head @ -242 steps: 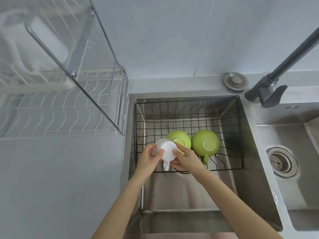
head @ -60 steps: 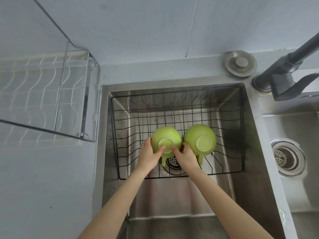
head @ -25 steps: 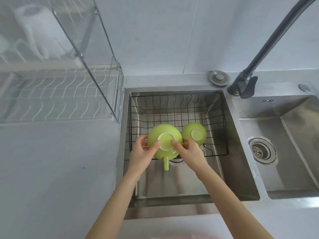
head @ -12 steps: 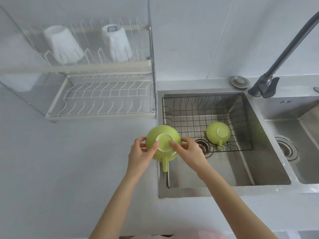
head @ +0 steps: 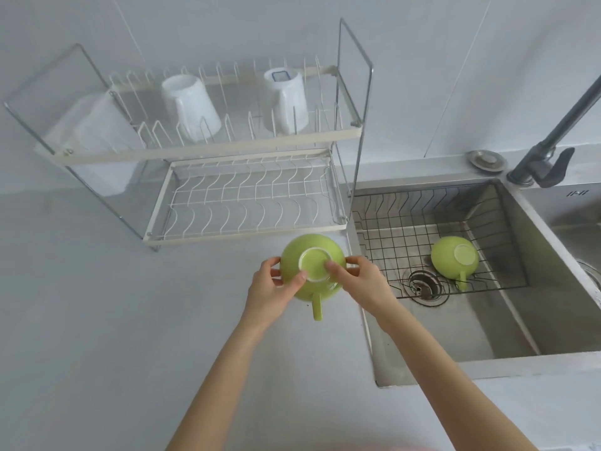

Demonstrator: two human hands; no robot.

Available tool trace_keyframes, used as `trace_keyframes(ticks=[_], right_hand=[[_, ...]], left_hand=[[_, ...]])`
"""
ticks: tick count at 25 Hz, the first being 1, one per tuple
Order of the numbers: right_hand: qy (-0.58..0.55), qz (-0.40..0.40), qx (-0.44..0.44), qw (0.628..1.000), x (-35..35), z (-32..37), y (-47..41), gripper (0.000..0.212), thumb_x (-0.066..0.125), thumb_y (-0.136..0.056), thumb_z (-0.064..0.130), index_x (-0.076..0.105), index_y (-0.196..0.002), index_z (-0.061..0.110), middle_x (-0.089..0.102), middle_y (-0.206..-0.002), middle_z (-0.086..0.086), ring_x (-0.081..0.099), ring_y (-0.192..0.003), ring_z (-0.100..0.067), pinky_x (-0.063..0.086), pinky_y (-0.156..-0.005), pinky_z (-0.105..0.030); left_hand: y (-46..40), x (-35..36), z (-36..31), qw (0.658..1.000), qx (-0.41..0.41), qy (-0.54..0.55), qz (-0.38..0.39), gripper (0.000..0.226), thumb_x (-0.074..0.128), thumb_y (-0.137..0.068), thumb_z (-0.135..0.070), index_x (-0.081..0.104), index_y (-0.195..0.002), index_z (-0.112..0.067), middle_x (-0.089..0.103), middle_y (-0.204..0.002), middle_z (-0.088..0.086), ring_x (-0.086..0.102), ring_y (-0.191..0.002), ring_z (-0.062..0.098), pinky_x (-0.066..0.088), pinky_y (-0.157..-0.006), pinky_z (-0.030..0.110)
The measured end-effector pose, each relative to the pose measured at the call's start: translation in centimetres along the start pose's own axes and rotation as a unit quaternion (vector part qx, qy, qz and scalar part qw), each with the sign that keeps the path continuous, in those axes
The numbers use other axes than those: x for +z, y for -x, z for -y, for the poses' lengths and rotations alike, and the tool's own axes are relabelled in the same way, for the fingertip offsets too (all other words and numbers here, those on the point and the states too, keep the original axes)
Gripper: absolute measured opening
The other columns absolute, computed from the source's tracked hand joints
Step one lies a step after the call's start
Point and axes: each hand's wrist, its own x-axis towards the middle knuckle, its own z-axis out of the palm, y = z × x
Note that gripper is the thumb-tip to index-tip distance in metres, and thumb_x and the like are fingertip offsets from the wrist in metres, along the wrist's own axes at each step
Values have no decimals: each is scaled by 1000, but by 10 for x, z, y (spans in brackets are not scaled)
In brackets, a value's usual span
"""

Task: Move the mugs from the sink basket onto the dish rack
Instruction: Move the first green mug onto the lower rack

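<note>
I hold a green mug (head: pixel 312 252) upside down over the counter, its handle pointing toward me. My left hand (head: pixel 271 288) grips its left side and my right hand (head: pixel 362 281) its right side. It hangs just in front of the dish rack's lower tier (head: pixel 247 203). Two white mugs (head: pixel 192 107) (head: pixel 287 99) stand upside down on the rack's upper tier. A second green mug (head: pixel 453 260) lies upside down in the black wire sink basket (head: pixel 406 229).
The grey counter (head: pixel 97 304) spreads left of the steel sink (head: pixel 487 320). A dark faucet (head: pixel 549 151) rises at the right, with a round metal cap (head: pixel 487 160) beside it. A drain (head: pixel 424 284) shows under the basket. A second basin lies at the far right edge.
Both hands lifted the green mug out of the sink basket and carried it left over the counter, closer to the rack. The other green mug stays in the basket.
</note>
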Motion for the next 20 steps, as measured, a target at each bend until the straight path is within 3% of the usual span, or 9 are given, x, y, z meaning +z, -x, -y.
trace_keyframes(ticks=[7, 13, 17, 20], right_hand=[[-9, -9, -9, 1000, 26, 27, -29, 45, 57, -84, 43, 56, -116, 12, 62, -99, -2, 55, -92, -19, 40, -78, -27], [38, -23, -26, 999, 25, 64, -60, 39, 55, -85, 43, 61, -100, 7, 57, -85, -1, 51, -84, -20, 36, -56, -19], [63, -21, -17, 998, 23, 87, -86, 45, 56, -86, 40, 60, -100, -2, 51, -85, -6, 46, -80, -21, 32, -53, -21], [90, -28, 5, 996, 29, 94, -99, 35, 52, -87, 41, 52, -76, 7, 46, -70, -2, 44, -79, -24, 30, -49, -23]], left_hand=[[-40, -31, -11, 1000, 22, -10, 14, 58, 68, -79, -28, 43, -129, -13, 56, -122, 12, 59, -109, 29, 47, -99, 43], [-76, -42, -35, 998, 43, -32, 19, 71, 66, -73, -43, 40, -134, -18, 56, -121, 13, 57, -111, 30, 45, -101, 44], [-106, -45, -46, 998, 35, -51, 24, 57, 59, -84, -37, 40, -134, -17, 58, -124, 14, 56, -114, 29, 43, -103, 37], [-123, -44, -52, 997, 37, -68, 27, 52, 56, -86, -37, 44, -132, -15, 62, -117, 14, 57, -112, 29, 42, -93, 32]])
